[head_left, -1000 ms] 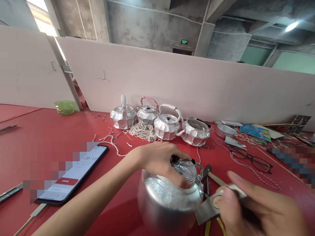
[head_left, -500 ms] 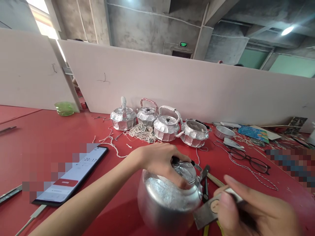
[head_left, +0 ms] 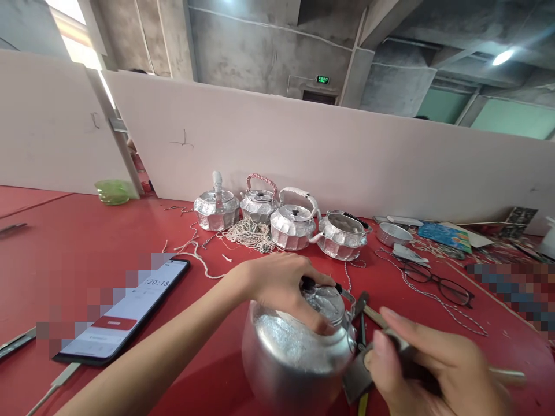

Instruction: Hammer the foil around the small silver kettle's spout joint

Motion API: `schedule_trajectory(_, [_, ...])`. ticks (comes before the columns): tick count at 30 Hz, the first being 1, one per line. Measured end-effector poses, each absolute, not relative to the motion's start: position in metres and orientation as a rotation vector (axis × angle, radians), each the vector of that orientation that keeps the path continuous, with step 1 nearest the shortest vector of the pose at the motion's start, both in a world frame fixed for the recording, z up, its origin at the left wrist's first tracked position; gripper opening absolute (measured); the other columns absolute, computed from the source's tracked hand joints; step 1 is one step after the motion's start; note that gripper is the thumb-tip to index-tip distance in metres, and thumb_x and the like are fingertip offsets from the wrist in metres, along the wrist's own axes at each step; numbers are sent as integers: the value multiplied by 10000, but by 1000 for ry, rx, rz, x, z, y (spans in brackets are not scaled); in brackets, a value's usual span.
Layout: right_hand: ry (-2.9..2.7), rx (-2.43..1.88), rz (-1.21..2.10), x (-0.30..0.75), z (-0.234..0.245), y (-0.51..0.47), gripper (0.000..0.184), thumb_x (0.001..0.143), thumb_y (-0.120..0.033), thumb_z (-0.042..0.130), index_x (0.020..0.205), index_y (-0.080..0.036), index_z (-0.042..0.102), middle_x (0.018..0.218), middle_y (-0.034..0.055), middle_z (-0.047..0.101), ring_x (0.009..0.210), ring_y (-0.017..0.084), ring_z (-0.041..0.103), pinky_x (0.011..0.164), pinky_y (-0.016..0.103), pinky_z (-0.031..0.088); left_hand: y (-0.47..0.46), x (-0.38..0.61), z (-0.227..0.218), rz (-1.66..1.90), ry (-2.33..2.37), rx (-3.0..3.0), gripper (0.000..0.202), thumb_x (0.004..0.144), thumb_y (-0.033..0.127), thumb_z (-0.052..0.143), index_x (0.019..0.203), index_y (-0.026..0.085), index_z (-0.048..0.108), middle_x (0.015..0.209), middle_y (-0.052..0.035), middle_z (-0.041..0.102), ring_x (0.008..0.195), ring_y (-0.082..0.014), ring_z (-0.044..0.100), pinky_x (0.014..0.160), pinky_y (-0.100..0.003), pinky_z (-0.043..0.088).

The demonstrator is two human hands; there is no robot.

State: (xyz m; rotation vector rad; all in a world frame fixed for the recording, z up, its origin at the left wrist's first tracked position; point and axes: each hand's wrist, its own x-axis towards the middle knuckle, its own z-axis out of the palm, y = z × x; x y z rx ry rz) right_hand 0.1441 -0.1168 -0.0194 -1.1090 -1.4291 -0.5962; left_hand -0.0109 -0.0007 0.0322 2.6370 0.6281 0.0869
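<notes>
Near the front of the table stands a smooth silver metal kettle [head_left: 290,358], with a lid [head_left: 325,303] on top. My left hand [head_left: 288,286] reaches over its top, fingers closed around the upper part by the lid; black parts show beside the fingers, and the palm hides the rest of the grip. In my right hand [head_left: 437,364] is a hammer, held close to its metal head [head_left: 358,378]. The head's flat end is beside the kettle's lower right side; I cannot tell whether they touch. A wooden handle end [head_left: 507,375] sticks out right of the hand.
Several faceted silver teapots [head_left: 292,228] stand along the white partition [head_left: 260,138], around a pile of cord [head_left: 249,234]. A phone [head_left: 125,312] lies on the left. Glasses [head_left: 437,283], a strainer bowl [head_left: 394,234] and tools [head_left: 362,323] lie to the right.
My right hand has shifted slightly left and turned the hammer, so its handle end now shows at the right. My left hand and the kettle have stayed put.
</notes>
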Motion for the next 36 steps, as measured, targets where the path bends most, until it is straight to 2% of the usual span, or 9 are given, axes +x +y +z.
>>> schedule_trajectory(5, [-1475,-1109,-594,142,-17,-116,169,705,-177,608,872,-161,586,617,-11,608,449,49,518,418,149,435,-1,-11,31,87,622,2643,634,626,639,540,1149,282,550,885,-33,602,745,-172,542,623,-259,392])
schedule_trajectory(7, [-1485,-1092,-568,140,-15,-116,162,701,-157,612,861,-166,583,654,-14,617,468,32,513,446,139,439,-2,-11,31,91,629,2642,637,625,647,536,1164,308,533,900,-28,599,749,-177,544,636,-275,397])
schedule_trajectory(10, [-1342,-1094,-534,139,-14,-115,130,730,-174,584,859,-160,588,575,-32,579,428,19,481,407,127,402,-7,-14,29,115,642,2663,664,599,657,551,1192,365,489,963,-21,579,779,-190,542,682,-313,408])
schedule_trajectory(17, [-1356,-1219,-612,137,-12,-113,160,779,-255,542,903,-156,563,482,-55,521,365,17,445,377,124,349,-20,-30,24,138,796,2807,826,517,683,582,1270,420,366,1257,-64,391,1093,-330,400,881,-491,324])
schedule_trajectory(20, [-1465,-1290,-483,134,-13,-112,200,812,-347,476,880,-176,552,504,-57,509,398,27,455,411,137,358,-18,-29,27,84,848,2766,771,605,713,499,1295,420,321,1238,-83,408,1123,-347,381,893,-538,290])
schedule_trajectory(23, [-1590,-1373,-398,134,-17,-111,238,800,-418,458,731,-194,503,497,-60,453,421,40,440,421,152,346,-13,-15,31,132,898,2727,580,772,673,319,1212,322,460,1098,-82,520,1045,-289,462,886,-485,323])
schedule_trajectory(26, [-1611,-1376,-431,136,-21,-110,225,806,-388,453,682,-200,445,460,-71,377,387,43,364,401,161,305,-6,4,26,405,961,2815,551,819,613,314,1119,201,525,1127,-100,523,1032,-266,477,903,-433,319])
schedule_trajectory(31, [-1630,-1241,-624,132,-22,-109,130,806,-293,440,724,-195,468,478,-58,436,402,50,398,421,173,303,3,18,9,188,952,2706,512,838,568,268,827,191,613,843,-58,624,750,-184,551,659,-309,400])
schedule_trajectory(36, [-1588,-1215,-664,127,-20,-108,121,796,-276,459,713,-191,481,480,-51,448,406,48,400,425,174,310,7,18,7,220,961,2736,453,826,531,301,761,197,600,838,-49,631,716,-172,536,597,-287,369])
